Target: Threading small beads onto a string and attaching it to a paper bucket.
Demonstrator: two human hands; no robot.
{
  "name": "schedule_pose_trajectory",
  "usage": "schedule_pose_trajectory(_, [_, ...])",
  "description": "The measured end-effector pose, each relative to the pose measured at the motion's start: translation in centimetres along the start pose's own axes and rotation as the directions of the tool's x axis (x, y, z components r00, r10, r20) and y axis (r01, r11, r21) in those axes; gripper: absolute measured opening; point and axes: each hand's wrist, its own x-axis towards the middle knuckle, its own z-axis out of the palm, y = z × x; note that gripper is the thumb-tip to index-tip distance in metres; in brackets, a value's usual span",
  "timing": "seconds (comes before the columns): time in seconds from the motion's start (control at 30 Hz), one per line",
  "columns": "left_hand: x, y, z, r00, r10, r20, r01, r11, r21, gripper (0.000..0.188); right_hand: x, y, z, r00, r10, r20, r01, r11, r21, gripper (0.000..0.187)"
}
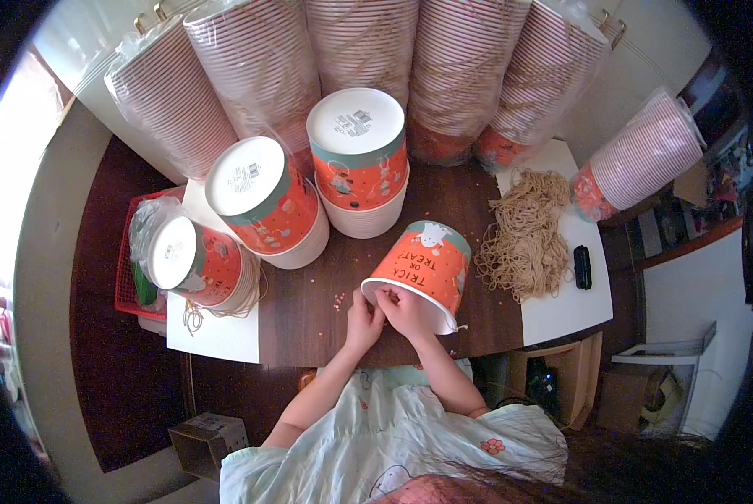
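Note:
An orange paper bucket [423, 265] with a green band, white figures and dark lettering lies tilted on the table, its mouth toward me. My left hand [364, 323] is closed at the left side of the white rim, fingertips pressed to the edge. Just inside the mouth, my right hand [400, 312] has its fingers pinched together close to the left fingertips; what they pinch is hidden. A short knotted end of cord [460, 328] pokes out at the rim's right side. To the right lies a heap of tan cords [523, 235].
Upside-down bucket stacks [355, 168], [267, 202] stand behind to the left. A smaller stack [204, 260] with cords hanging from it is at far left, beside a red basket [125, 277]. Tall wrapped bucket stacks [456, 76] line the back. A black object [582, 267] lies right.

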Motion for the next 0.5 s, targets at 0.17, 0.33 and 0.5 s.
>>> schedule_pose_trajectory(0.17, [-0.02, -0.02, -0.04, 1.000, -0.018, 0.009, 0.017, 1.000, 0.006, 0.028, 0.15, 0.21, -0.24, 0.998, 0.053, 0.027, -0.051, 0.997, -0.050, 0.021])
schedule_pose_trajectory(0.33, [0.01, 0.16, -0.04, 1.000, -0.014, 0.003, 0.014, 1.000, 0.003, 0.027, 0.22, 0.41, -0.21, 0.999, 0.043, 0.016, -0.043, 0.998, -0.048, 0.022])
schedule_pose_trajectory(0.5, [-0.01, 0.27, -0.09, 1.000, -0.006, -0.003, 0.006, 1.000, -0.002, 0.026, 0.27, 0.29, -0.19, 0.998, 0.064, 0.021, -0.063, 0.997, -0.040, 0.021])
